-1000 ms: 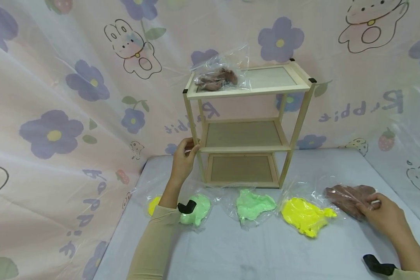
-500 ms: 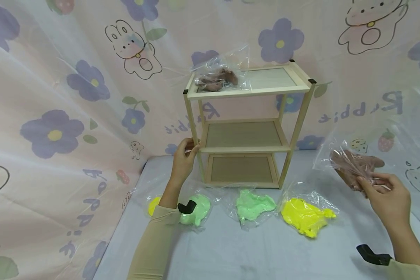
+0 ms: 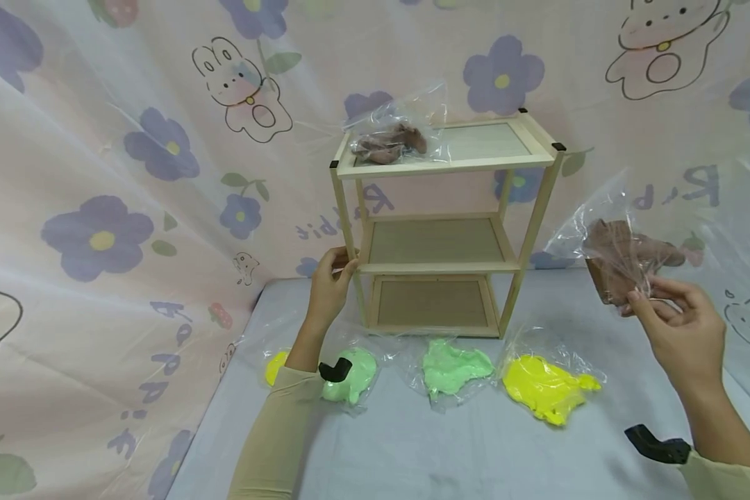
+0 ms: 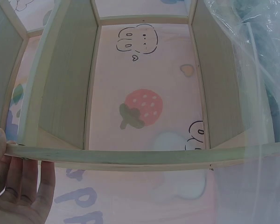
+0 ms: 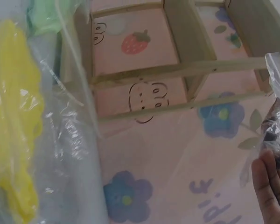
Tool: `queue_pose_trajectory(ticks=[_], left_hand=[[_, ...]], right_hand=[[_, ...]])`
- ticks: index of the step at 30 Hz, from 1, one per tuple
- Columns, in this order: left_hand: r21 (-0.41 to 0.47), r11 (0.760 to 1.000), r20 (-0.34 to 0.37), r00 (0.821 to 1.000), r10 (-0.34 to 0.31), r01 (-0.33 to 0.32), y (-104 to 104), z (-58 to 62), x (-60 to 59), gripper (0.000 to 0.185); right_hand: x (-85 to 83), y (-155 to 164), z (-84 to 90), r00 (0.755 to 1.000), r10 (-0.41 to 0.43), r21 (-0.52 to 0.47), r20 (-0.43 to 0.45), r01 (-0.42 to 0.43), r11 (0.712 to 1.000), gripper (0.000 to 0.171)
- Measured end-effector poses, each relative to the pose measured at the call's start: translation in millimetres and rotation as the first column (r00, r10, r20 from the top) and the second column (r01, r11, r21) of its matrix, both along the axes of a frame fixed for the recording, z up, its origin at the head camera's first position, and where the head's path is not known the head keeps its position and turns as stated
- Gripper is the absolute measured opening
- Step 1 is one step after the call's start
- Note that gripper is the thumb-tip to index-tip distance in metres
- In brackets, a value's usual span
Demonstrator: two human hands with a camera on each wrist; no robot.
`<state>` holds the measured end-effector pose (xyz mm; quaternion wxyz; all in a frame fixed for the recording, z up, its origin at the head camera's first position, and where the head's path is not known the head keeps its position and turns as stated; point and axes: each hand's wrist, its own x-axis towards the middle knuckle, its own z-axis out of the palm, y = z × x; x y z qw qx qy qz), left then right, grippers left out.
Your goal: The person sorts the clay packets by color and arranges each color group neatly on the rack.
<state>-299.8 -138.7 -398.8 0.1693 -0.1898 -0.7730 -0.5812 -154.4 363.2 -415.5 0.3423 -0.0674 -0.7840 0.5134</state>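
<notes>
Right hand (image 3: 684, 326) pinching one bagged brown toy (image 3: 625, 260) at right of frame, left hand (image 3: 328, 288) gripping three-tier wooden shelf (image 3: 440, 163) post, second brown bag (image 3: 390, 139) on top tier, two green bags (image 3: 456, 364), two yellow bags (image 3: 546, 385) on table.

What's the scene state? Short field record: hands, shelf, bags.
left hand: grips the shelf's front-left post
right hand: pinches a brown bag, held in the air right of the shelf
shelf: three wooden tiers, upright on the table
top tier: second brown bag, left side
middle, bottom tiers: nothing on them
table, front of shelf: yellow bag, two green bags, another yellow bag partly hidden by the left arm
</notes>
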Motion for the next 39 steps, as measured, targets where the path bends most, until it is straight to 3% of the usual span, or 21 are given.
queue_pose_trajectory(ticks=[7,13,18,28,33,34,39], left_hand=[[-0.003,1.0,0.007,1.0,0.004,-0.004,0.2,0.1,0.7,0.033],[-0.002,1.0,0.01,1.0,0.003,-0.003,0.6,-0.6,-0.1,0.034],[0.008,1.0,0.008,1.0,0.0,0.0,1.0,-0.4,-0.5,0.035],[0.032,0.999,0.023,1.0,0.006,-0.007,2.9,2.5,3.0,0.037],[0.039,0.999,0.013,1.0,-0.004,0.003,2.0,0.2,1.1,0.037],[0.039,0.999,0.01,1.0,-0.007,0.006,0.9,-2.5,-1.2,0.037],[0.023,1.0,0.013,1.0,0.003,-0.004,0.6,-1.7,0.9,0.035]], right_hand=[[1.5,-15.6,19.7,0.985,0.071,0.051,-0.16,-0.064,0.997,0.047],[1.0,-26.1,31.2,0.972,0.032,0.057,-0.233,-0.02,0.998,0.046],[-0.8,-34.0,42.0,0.94,0.036,0.05,-0.339,-0.021,0.999,0.041],[-10.7,-65.2,77.3,0.803,0.091,-0.061,-0.588,-0.156,0.986,0.034],[-18.5,-89.2,99.5,0.694,0.128,-0.158,-0.709,-0.332,0.93,0.033],[-20.8,-94.2,104.1,0.663,0.134,-0.179,-0.736,-0.382,0.907,0.034],[-31.7,-113.7,124.6,0.609,0.159,-0.196,-0.777,-0.474,0.859,0.034]])
